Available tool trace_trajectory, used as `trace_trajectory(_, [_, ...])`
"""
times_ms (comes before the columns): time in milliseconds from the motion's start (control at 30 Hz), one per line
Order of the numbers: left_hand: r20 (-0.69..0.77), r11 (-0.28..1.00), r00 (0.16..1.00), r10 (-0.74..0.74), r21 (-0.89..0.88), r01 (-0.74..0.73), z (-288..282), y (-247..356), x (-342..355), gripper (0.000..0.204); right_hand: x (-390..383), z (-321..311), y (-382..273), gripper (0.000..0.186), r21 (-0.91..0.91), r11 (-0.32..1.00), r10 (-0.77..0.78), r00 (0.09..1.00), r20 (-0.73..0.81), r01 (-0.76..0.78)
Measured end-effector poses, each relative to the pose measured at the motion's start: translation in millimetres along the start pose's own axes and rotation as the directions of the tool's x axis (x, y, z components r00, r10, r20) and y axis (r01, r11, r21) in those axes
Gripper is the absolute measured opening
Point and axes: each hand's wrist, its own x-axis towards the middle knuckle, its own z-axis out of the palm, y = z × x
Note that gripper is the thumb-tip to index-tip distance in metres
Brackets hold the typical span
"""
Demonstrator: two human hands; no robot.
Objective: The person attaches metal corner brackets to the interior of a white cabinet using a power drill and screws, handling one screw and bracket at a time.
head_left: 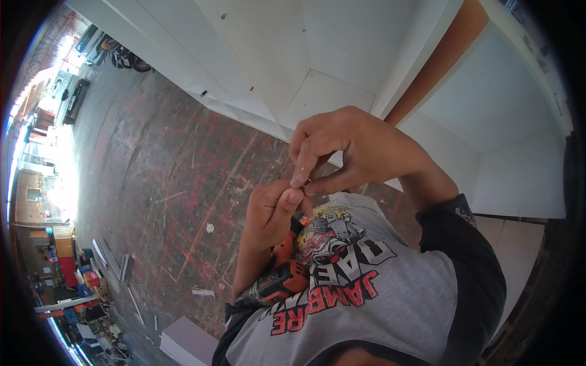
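Note:
My left hand (270, 210) and my right hand (351, 149) meet in front of my chest. The thumb and fingers of each are pinched together, fingertips touching or nearly so. A tiny thin light sliver shows between the right fingertips; it is too small to name, and the fingers hide most of whatever is there. An orange and black cordless drill (284, 282) is tucked between my left forearm and my body, its battery end showing below the arm.
White cabinet panels (256, 67) stand ahead, with open compartments (513, 122) at the right and a brown board edge (436, 61). Strips (113, 259) and a pale panel (192, 341) lie on the stained concrete floor (159, 183). Clutter (79, 305) fills the lower left; a motorcycle (125, 59) stands far back.

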Motion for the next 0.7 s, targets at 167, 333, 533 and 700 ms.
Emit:
trace_trajectory(167, [-0.016, 0.993, 0.998, 0.065, 0.099, -0.063, -2, 2, 2, 0.04, -4, 12, 23, 0.034, 0.509, 0.856, 0.1, 0.995, -0.004, -0.084])
trace_trajectory(333, [-0.063, 0.982, 0.998, 0.027, 0.187, -0.015, 3, 11, 1, 0.037, -11, 28, 36, 0.052, 0.588, 0.808, 0.112, 0.99, -0.089, -0.039])
trace_trajectory(533, [-0.067, 0.933, 0.992, 0.106, 0.353, -0.075, 3, 12, 0, 0.031, -16, 35, 40, 0.054, 0.575, 0.818, 0.09, 0.986, -0.138, 0.006])
trace_trajectory(700, [-0.041, 0.838, 0.964, 0.261, 0.505, -0.206, -1, 10, 0, 0.03, -23, 45, 39, 0.048, 0.532, 0.843, 0.039, 0.977, -0.212, 0.081])
